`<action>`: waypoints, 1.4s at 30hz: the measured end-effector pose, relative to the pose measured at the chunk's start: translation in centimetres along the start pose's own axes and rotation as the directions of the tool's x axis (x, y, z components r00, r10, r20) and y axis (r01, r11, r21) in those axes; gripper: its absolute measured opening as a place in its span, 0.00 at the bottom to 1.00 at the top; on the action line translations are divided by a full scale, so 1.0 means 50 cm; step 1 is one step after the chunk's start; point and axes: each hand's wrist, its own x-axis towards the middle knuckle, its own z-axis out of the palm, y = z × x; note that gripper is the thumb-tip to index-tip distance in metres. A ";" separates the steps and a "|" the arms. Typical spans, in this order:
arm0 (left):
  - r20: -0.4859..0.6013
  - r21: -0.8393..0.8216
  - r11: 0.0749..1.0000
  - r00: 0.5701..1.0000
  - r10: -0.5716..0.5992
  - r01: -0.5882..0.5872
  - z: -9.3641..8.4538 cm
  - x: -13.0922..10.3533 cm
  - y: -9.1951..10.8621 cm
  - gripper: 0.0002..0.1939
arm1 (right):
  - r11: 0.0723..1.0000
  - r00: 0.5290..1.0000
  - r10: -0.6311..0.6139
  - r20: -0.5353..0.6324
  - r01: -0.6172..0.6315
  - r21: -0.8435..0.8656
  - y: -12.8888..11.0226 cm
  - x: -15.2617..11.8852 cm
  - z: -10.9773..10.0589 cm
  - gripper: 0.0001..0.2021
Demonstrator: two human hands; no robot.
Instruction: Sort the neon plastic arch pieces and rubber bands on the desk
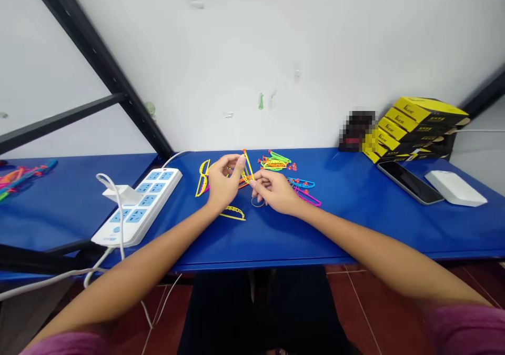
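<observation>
My left hand (225, 182) is closed, thumb and forefinger pinching at a thin yellow toy arrow (248, 164) with an orange tip. At the lower end of this arrow, my right hand (274, 189) is closed too, and a thin rubber band (258, 203) loops below its fingers. Part of a curved yellow piece shows between the hands. Yellow toy bows (202, 179) lie beside my left hand, and another yellow bow (234, 214) lies below it. Behind and beside my right hand are green bows (278, 159), a blue bow (303, 183) and a magenta bow (310, 197).
Small red pieces (292, 167) lie on the blue table (355, 223). A white power strip (145, 200) with a plugged-in charger and cables stands left. At right are a phone (410, 181), a white box-like device (455, 188) and stacked yellow-black boxes (414, 126).
</observation>
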 end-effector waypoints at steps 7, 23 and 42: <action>0.068 0.142 0.988 0.996 0.058 -0.067 -0.015 0.032 0.008 0.18 | 0.770 0.936 -0.350 -0.040 0.263 -0.581 0.003 0.014 -0.052 0.14; 0.308 0.624 0.774 0.943 -0.124 -0.102 -0.133 0.144 -0.063 0.13 | 0.260 0.827 -0.562 0.001 0.178 -0.949 0.005 0.036 -0.123 0.19; 0.890 0.230 0.969 0.421 -0.174 -0.087 -0.105 0.086 -0.002 0.18 | 0.829 0.942 0.002 0.334 0.186 -0.528 -0.025 0.067 -0.090 0.09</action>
